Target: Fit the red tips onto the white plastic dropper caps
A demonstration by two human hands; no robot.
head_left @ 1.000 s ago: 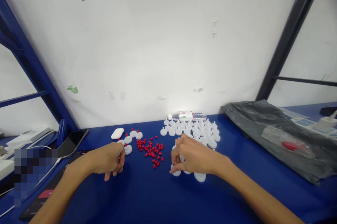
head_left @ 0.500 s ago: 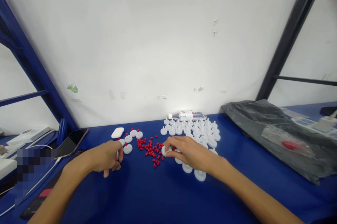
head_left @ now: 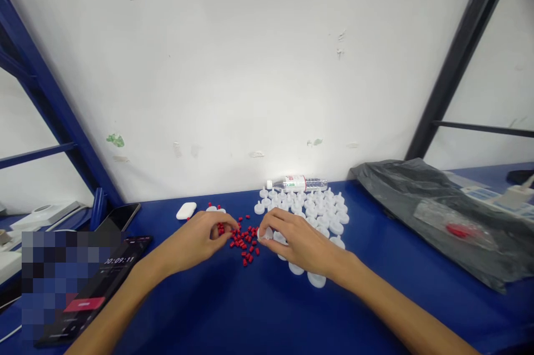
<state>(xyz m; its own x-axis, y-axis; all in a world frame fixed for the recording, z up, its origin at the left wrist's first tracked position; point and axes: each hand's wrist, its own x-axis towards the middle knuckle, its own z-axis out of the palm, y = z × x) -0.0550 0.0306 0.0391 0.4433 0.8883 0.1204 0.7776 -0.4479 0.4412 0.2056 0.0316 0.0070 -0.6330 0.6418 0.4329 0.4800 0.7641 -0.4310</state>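
Note:
Small red caps (head_left: 245,243) lie scattered mid-table between my two hands. My left hand (head_left: 211,237) is over the left side of this pile, thumb and forefinger curved with a gap between them and red caps showing through it. At the pile's right edge, my right hand (head_left: 287,237) pinches a white nozzle cap (head_left: 262,235), partly hidden by the fingers. Many more white nozzle caps (head_left: 319,207) stand in a cluster behind and beside the right hand, spouts up. White caps with red tips (head_left: 221,210) are mostly hidden behind my left hand.
A clear plastic bottle (head_left: 298,182) lies against the wall. On the left are a white case (head_left: 186,210), a phone with a running timer (head_left: 104,282) and another phone (head_left: 120,215). A dark plastic bag (head_left: 417,205) with a clear packet (head_left: 454,224) covers the right side.
My left hand has moved right, from beside the red-tipped caps to over the red pile, uncovering the timer phone. My right hand stays nearly in place, still holding the white nozzle cap.

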